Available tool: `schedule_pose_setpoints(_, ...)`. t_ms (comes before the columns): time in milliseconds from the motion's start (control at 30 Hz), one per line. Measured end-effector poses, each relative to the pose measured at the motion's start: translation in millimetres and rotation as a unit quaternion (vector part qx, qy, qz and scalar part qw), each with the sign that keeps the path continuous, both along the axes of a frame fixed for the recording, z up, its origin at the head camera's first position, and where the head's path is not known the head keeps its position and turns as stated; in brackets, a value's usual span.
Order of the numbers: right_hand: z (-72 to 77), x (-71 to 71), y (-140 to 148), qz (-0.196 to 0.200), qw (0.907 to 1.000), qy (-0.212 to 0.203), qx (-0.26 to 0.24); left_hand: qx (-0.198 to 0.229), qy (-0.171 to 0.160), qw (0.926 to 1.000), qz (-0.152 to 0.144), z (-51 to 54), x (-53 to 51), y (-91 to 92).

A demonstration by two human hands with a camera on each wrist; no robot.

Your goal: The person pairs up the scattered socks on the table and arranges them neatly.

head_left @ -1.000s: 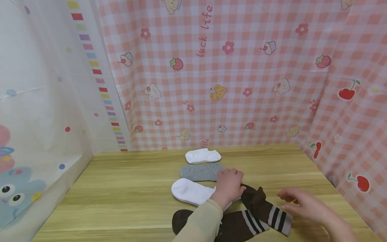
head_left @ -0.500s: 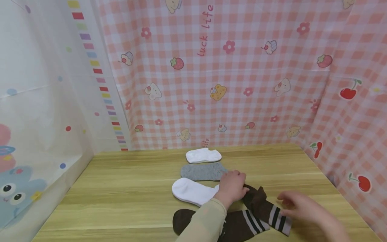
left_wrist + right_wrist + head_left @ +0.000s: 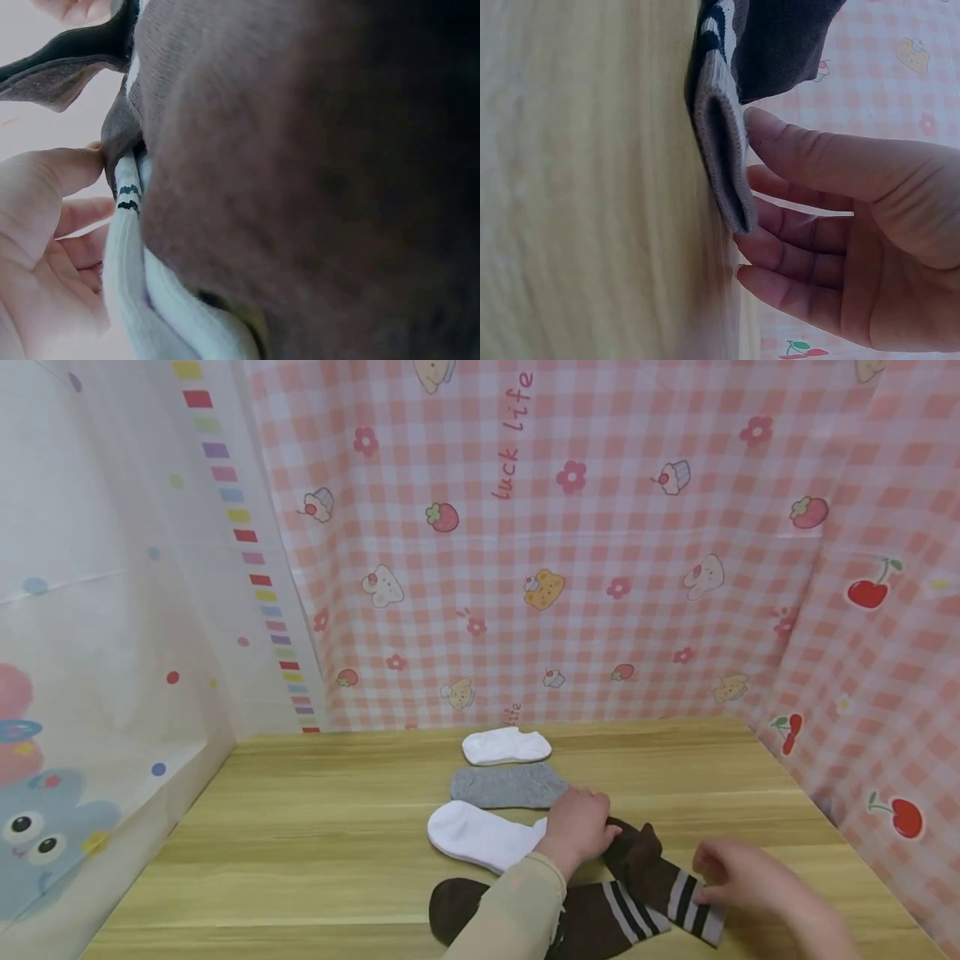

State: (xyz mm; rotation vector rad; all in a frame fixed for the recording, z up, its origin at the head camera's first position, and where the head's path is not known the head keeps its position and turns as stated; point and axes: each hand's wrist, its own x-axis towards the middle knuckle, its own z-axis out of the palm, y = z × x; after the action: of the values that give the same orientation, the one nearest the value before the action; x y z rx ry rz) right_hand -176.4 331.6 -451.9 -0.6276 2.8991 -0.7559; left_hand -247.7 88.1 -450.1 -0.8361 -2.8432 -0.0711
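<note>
A brown sock (image 3: 622,847) with a grey, black-striped cuff lies at a slant, its middle bunched up. My left hand (image 3: 579,827) pinches its far end; in the left wrist view the thumb (image 3: 75,166) lies against the dark fabric. My right hand (image 3: 750,878) is beside the striped cuff (image 3: 735,142), fingers loosely bent, the thumb near its edge. Under the left forearm lies another brown sock (image 3: 592,914), partly hidden by the sleeve. A white sock (image 3: 480,837) lies beyond it, its cuff end covered by the left hand.
Farther back on the wooden table (image 3: 315,827) lie a grey sock (image 3: 502,786) and a short white sock (image 3: 506,747). A pink checked cloth (image 3: 465,568) hangs behind the table and along its right side. A white printed cloth (image 3: 112,610) hangs at the left.
My left hand has shifted slightly right, uncovering more of the grey sock. The right hand has come closer to the striped cuff. The socks lie almost as before.
</note>
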Motion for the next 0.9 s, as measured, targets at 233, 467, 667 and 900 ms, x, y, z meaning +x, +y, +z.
schedule_pose_setpoints(233, -1.9, 2.9, -1.0, 0.006, 0.9999, 0.006, -0.011, 0.006, -0.005, 1.0000, 0.001, -2.4, -2.8, 0.9)
schedule_pose_setpoints(467, -0.3, 3.1, -1.2, 0.005, 0.9998, -0.015, -0.010, 0.023, -0.027, 0.9994, 0.000, -1.8, -4.3, 1.4)
schedule_pose_setpoints(667, 0.4, 2.3, -2.9, -0.009, 0.9993, -0.035, -0.005, 0.047, -0.043, 0.9979, -0.010, -2.1, -5.4, 1.1)
schedule_pose_setpoints(900, -1.3, 1.6, -2.5, -0.003, 0.9994, -0.034, -0.009, 0.063, -0.053, 0.9963, -0.022, -4.1, -5.8, 0.2)
